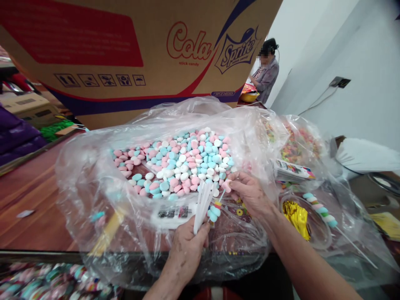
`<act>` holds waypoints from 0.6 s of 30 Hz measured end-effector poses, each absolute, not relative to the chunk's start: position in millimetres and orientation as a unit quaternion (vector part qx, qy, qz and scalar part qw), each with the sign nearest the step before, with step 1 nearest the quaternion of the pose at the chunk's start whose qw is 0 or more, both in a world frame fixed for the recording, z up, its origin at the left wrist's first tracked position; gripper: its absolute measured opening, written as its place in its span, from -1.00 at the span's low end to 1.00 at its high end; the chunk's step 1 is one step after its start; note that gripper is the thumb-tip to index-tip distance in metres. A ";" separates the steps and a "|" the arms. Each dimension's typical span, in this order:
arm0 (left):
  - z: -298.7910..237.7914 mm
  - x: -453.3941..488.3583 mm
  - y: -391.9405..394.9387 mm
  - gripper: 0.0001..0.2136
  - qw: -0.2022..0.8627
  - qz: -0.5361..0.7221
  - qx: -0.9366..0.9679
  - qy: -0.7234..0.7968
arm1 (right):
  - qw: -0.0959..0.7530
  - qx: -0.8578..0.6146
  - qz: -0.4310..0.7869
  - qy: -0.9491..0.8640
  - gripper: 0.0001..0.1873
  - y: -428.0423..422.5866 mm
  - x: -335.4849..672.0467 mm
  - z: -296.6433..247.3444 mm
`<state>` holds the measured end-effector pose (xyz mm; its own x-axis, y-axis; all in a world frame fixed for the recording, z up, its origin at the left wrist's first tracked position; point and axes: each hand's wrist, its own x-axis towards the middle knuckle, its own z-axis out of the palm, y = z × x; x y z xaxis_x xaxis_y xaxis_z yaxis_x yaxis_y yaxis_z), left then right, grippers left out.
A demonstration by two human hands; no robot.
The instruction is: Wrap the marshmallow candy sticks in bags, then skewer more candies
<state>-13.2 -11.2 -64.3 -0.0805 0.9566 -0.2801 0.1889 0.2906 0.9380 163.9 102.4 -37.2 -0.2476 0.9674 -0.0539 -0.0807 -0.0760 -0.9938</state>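
Observation:
My left hand [190,243] is closed round a bundle of white sticks [204,204] that fans upward. Beside them, a skewer [222,196] carries blue pieces of candy [214,212] with a red and yellow piece above them; its lower end is hidden by the hand. My right hand [250,191] pinches a pink candy [226,185] at the skewer's upper tip. Just beyond both hands, a heap of pink, blue and white candies [187,160] lies in an open clear plastic bag [90,166].
A large cardboard box [125,50] stands behind the bag. At right are a finished candy skewer [321,210], a round container with gold ties [296,218] and bags of colourful candy [300,141]. Candy skewers [46,281] lie below the table's front left. Another person [267,73] stands farther back.

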 end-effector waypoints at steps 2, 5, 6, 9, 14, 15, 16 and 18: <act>-64.7 -13.1 -11.0 -0.70 0.495 0.387 0.462 0.626 | 0.440 -0.419 0.609 -0.510 -0.82 103.1 163.6 -37.1; -66.4 -12.4 -10.1 -0.71 0.484 0.397 0.468 0.624 | 0.436 -0.414 0.620 -0.504 -0.82 102.2 162.4 -34.3; -66.9 -12.1 -9.7 -0.70 0.483 0.398 0.468 0.623 | 0.435 -0.415 0.620 -0.504 -0.81 101.6 161.9 -33.1; -66.9 -11.6 -8.7 -0.70 0.495 0.396 0.462 0.620 | 0.428 -0.416 0.613 -0.517 -0.79 99.7 160.6 -31.5; -62.0 -12.1 -9.3 -0.69 0.488 0.393 0.465 0.625 | 0.405 -0.406 0.579 -0.579 -0.80 97.4 162.6 -35.9; -61.3 -12.2 -9.6 -0.69 0.485 0.392 0.467 0.626 | 0.398 -0.405 0.568 -0.596 -0.81 97.0 163.5 -36.7; -61.0 -12.3 -9.8 -0.70 0.483 0.392 0.469 0.627 | 0.392 -0.404 0.554 -0.614 -0.81 96.4 164.4 -37.3; -61.6 -12.3 -10.1 -0.69 0.486 0.391 0.467 0.627 | 0.381 -0.402 0.520 -0.650 -0.81 95.3 166.0 -37.6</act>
<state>-12.3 -10.1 -61.6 -0.0919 0.9653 -0.2443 0.2048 0.2584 0.9441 166.0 95.3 -37.6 -0.3869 0.9189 0.0768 0.1264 0.1353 -0.9827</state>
